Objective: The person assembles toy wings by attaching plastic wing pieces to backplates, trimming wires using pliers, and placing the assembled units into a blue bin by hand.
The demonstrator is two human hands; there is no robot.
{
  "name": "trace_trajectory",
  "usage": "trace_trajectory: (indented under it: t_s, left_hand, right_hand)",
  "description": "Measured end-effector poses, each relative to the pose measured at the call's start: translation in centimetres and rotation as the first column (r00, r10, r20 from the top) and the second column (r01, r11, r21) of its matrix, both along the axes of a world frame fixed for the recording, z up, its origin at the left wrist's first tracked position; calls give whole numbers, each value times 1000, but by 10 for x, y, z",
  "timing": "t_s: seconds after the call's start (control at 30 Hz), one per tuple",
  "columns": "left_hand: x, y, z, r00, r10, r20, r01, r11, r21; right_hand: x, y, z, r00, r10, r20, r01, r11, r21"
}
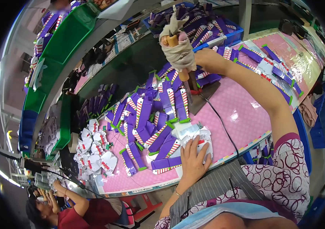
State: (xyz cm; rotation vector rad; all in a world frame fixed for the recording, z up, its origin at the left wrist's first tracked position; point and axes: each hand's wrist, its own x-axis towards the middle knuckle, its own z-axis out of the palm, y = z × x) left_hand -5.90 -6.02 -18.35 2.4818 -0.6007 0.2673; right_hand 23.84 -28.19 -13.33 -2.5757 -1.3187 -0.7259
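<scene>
My left hand [195, 159] lies flat with fingers apart on a white plastic part [207, 138] with a red mark, near the table's front edge. Its palm hides some of the part. Farther off, my right hand [178, 47], wrapped in pale cloth, is closed round a wooden-handled tool with a metal shaft [187, 89], which looks like a soldering iron and points down. Below it is a dark flat plate [205, 100] with a red piece. Purple parts [144, 110] with red-and-white striped edges and green tips lie heaped left of both hands.
Several white parts [95, 150] are piled at the table's left. A black cable [221, 124] crosses the pink table [242, 118]. Behind stands a blue crate [238, 33] of purple parts; green bins [65, 45] are at upper left. Another person [80, 213] sits at lower left.
</scene>
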Motion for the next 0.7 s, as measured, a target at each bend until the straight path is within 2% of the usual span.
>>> trace_trajectory:
  t_s: [0.07, 0.13, 0.2, 0.27, 0.33, 0.37, 0.4, 0.43, 0.47, 0.5, 0.53, 0.57, 0.6, 0.67, 0.7]
  left_hand:
    - [-1, 0, 3, 1000, 9, -2, -9, 1000, 14]
    - [-1, 0, 5, 1000, 22, -12, -22, 999, 26]
    - [-3, 0, 8, 999, 42, 19, -42, 999, 34]
    - [-8, 5, 8, 998, 23, 62, -21, 999, -32]
    - [-5, 11, 8, 983, -40, 179, 71, 982, -173]
    - [-4, 15, 6, 971, -68, 231, 127, 960, -251]
    - [-3, 15, 10, 978, -36, 205, 107, 933, -343]
    - [-2, 9, 18, 986, -8, 167, 80, 899, -430]
    - [-5, -5, 29, 993, -34, -110, -57, 685, -726]
    - [1, -8, 32, 970, -162, -179, -23, 674, -739]
    - [9, -6, 35, 930, -275, -246, -1, 665, -747]
    - [10, 0, 25, 888, -369, -275, -1, 596, -803]
    - [12, 0, 22, 841, -453, -296, -14, 528, -849]
    - [7, 3, 29, 822, -383, -422, -171, 540, -824]
    - [4, 9, 30, 829, -371, -419, -176, 538, -825]
  right_hand:
    - [-18, -10, 13, 999, -32, -29, 34, 998, 52]
    - [-36, -22, 13, 980, -198, 29, 166, 885, 435]
    - [-69, -30, 10, 927, -281, -247, 370, 590, 717]
    - [-116, -37, 13, 906, -129, -403, 422, 342, 840]
    - [-172, -43, -5, 638, -67, -767, 765, 171, 621]
    - [-199, -22, -11, 733, 88, -674, 679, -33, 734]
    - [-225, -25, -4, 554, 192, -810, 789, 190, 584]
    - [-248, -12, 16, 444, 216, -869, 843, 227, 487]
    - [-257, -12, -6, 328, 438, -837, 839, 272, 471]
    - [-268, 5, -1, 401, 538, -741, 805, 179, 566]
    - [-276, 14, 7, 375, 599, -707, 807, 164, 567]
    - [-276, 18, -1, 337, 677, -655, 777, 193, 599]
    - [-275, 21, 2, 316, 717, -621, 790, 163, 591]
    - [-268, 19, 0, 403, 702, -588, 772, 85, 630]
    - [-261, 14, -2, 496, 646, -580, 724, 61, 687]
